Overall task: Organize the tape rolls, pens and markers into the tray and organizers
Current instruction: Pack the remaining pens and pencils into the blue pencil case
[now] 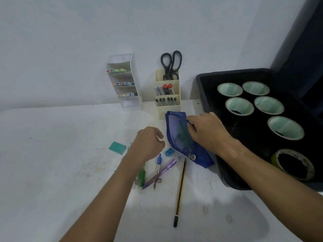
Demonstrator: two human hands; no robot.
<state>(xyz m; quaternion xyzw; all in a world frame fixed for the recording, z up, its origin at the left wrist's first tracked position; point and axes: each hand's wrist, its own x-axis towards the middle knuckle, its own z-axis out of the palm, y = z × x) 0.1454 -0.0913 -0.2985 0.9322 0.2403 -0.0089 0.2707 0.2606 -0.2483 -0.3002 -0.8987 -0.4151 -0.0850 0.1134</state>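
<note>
White desk [52,154], wall behind. My right hand [208,131] rests on the blue mesh pouch [176,135], fingers curled over its upper edge and gripping it; the pouch lies just left of the black tray [206,88], one corner against the tray's wall. My left hand [148,144] hovers beside the pouch, grip closed around a small white object [160,138] (too small to name). Below that hand, loose on the desk: a green pen [142,178], a blue compass [158,163], a purple pen [162,172] lying across the compass legs, a yellow-and-black pencil [180,193] pointing away from me, a blue sharpener [169,152] just beside the pouch, a teal eraser [117,147] to the left. Tray holds five white-cored tape rolls [239,106] standing flat, plus a yellowish tape roll [293,165] nearest me. At the wall: a white tiered organizer [125,81] with markers on three shelves, and a cream pen holder [167,100] with black scissors [171,64] in the back slot, red-capped markers [167,87] in the middle, dark pens [165,101] in front.
</note>
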